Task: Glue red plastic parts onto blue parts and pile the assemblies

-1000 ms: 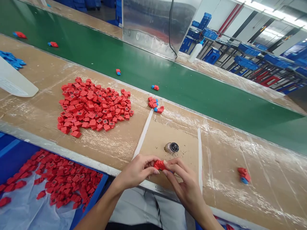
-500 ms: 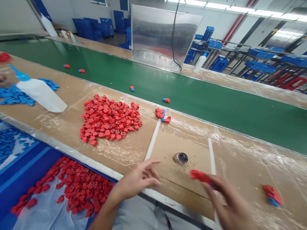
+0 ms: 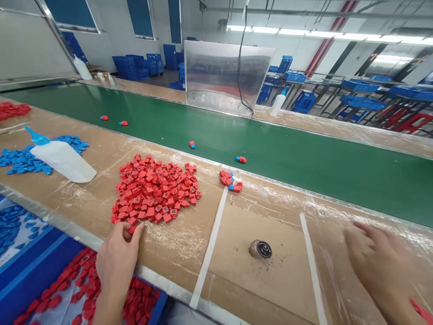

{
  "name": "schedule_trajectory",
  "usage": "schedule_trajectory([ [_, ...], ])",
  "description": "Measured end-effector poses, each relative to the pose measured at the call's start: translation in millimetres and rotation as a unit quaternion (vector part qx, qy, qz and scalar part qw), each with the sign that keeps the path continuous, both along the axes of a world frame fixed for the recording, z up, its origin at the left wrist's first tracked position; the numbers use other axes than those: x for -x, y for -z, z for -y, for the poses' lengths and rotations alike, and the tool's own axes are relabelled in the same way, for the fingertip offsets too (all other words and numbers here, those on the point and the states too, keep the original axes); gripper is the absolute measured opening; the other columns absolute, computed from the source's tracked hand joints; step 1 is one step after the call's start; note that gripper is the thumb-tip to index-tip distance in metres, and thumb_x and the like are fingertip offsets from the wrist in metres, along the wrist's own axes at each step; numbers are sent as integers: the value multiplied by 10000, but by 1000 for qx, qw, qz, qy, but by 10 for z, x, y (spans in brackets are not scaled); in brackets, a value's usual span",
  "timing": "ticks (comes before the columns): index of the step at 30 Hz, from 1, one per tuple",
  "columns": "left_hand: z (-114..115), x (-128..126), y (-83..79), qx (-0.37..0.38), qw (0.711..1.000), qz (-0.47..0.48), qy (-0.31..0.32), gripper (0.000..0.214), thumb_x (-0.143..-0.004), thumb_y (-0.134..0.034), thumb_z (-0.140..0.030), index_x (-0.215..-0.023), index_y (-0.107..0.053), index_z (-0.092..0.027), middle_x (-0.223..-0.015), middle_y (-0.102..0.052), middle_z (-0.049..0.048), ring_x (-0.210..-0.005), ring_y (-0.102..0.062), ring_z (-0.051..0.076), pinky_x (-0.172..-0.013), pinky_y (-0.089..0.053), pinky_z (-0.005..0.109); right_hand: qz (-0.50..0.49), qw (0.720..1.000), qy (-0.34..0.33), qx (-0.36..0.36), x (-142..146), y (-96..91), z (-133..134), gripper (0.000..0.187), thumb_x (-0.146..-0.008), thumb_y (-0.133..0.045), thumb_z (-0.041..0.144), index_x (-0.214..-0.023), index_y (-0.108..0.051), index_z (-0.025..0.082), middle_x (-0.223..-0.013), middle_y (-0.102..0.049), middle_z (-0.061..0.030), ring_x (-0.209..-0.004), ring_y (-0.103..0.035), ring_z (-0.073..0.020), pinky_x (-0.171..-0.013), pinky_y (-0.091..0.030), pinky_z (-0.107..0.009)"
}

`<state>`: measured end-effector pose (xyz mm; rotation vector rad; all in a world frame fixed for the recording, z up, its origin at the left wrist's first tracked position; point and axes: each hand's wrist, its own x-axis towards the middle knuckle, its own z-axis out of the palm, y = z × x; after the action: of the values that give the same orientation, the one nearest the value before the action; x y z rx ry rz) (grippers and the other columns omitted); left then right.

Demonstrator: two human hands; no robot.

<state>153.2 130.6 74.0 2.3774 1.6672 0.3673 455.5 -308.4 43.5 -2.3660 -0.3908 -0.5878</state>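
Note:
My left hand (image 3: 117, 259) reaches to the near edge of a heap of small red plastic pieces (image 3: 154, 192) on the cardboard-covered bench. Its thumb and curled fingers close round one red piece (image 3: 130, 229) at the heap's edge. My right hand (image 3: 380, 264) is blurred at the right, its fingers stretched out low over the plastic-wrapped bench top with nothing seen in them. A red sliver (image 3: 421, 311) shows beside its wrist at the bottom right corner. A small round metal part (image 3: 260, 249) lies between two white tape strips (image 3: 208, 253), between the hands.
A green conveyor belt (image 3: 304, 158) runs behind the bench, carrying scattered red-and-blue pieces (image 3: 241, 159). A small red-and-blue cluster (image 3: 231, 180) sits at the belt's edge. A white squeeze bottle (image 3: 62, 160) lies by blue pieces (image 3: 18, 158). A blue bin (image 3: 20, 289) holds red pieces. A metal box (image 3: 226, 76) stands behind.
The hands parted from the red piece they held together. My left hand moved left to the red heap; my right hand swung right and lowered. The view tilted up.

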Motion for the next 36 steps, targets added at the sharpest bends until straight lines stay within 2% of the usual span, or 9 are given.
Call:
schedule_trajectory([
  [6, -48, 166, 138, 58, 988, 92, 106, 293, -852, -498, -482, -1000, -584, -244, -850, -672, 41, -763, -633, 238, -667, -462, 314, -90, 962, -207, 154, -992, -30, -1904, 385, -946, -444, 371, -1259, -573, 186, -1069, -601, -96, -826, -623, -200, -806, -486, -335],
  [9, 47, 206, 155, 132, 960, 201, 141, 445, -821, -544, -521, -1168, -601, -248, -1066, -680, 69, -960, -642, 259, -843, -503, 360, -103, 963, -178, 176, -1259, 50, -2554, 436, -971, -441, 340, -1375, -488, 186, -1119, -564, -131, -900, -620, -229, -825, -464, -341],
  [13, 280, 78, 25, 272, 906, 286, 154, 361, -817, -608, -499, -1034, -677, -220, -1065, -692, 76, -1028, -632, 263, -918, -490, 351, -141, 963, -120, 196, -1380, 45, -2934, 461, -1008, -351, 451, -1308, -543, 157, -1059, -587, -181, -983, -608, -316, -836, -446, -413],
  [16, 425, -70, -56, 411, 833, 350, 116, 349, -806, -659, -488, -1013, -637, -206, -954, -723, 55, -917, -680, 222, -877, -513, 316, -169, 958, -99, 211, -1405, 19, -2926, 477, -994, -370, 498, -1194, -591, 124, -1001, -615, -207, -972, -610, -365, -817, -446, -455],
  [20, 582, -199, -33, 527, 735, 412, 109, 355, -800, -685, -491, -963, -525, -218, -1080, -724, 77, -943, -701, 210, -931, -505, 342, -174, 954, -98, 226, -1378, -26, -2723, 300, -975, -449, 289, -1186, -567, 112, -1061, -615, -228, -997, -607, -360, -829, -440, -443],
  [24, 732, -268, 62, 519, 743, 369, 208, 403, -883, -571, -499, -1168, -519, -218, -1078, -714, 82, -718, -653, 151, -721, -520, 294, -172, 955, -112, 214, -1241, -161, -2446, 349, -928, -469, 140, -1271, -501, 87, -1090, -629, -221, -1036, -601, -338, -862, -435, -424],
  [28, 882, -359, 94, 479, 760, 331, 290, 336, -921, -538, -435, -1130, -610, -182, -914, -703, 50, -767, -584, 142, -704, -452, 238, -192, 954, -154, 172, -866, -368, -2004, 359, -918, -502, 158, -1269, -518, 84, -1036, -675, -163, -963, -635, -280, -844, -473, -377],
  [33, 1092, -485, 94, 558, 676, 344, 335, 209, -915, -567, -390, -993, -557, -197, -921, -691, 42, -793, -604, 144, -745, -471, 262, -209, 935, -268, 104, -14, -549, -1248, 319, -944, -494, 255, -1241, -581, 182, -1073, -681, -69, -896, -656, -176, -778, -530, -284],
  [36, 1218, -537, 137, 593, 651, 335, 336, 341, -908, -572, -408, -1174, -522, -200, -972, -703, 68, -815, -629, 164, -784, -494, 309, -184, 924, -333, 36, 484, -567, -910, 357, -959, -487, 334, -1288, -562, 218, -1076, -671, -71, -909, -650, -191, -793, -540, -337],
])
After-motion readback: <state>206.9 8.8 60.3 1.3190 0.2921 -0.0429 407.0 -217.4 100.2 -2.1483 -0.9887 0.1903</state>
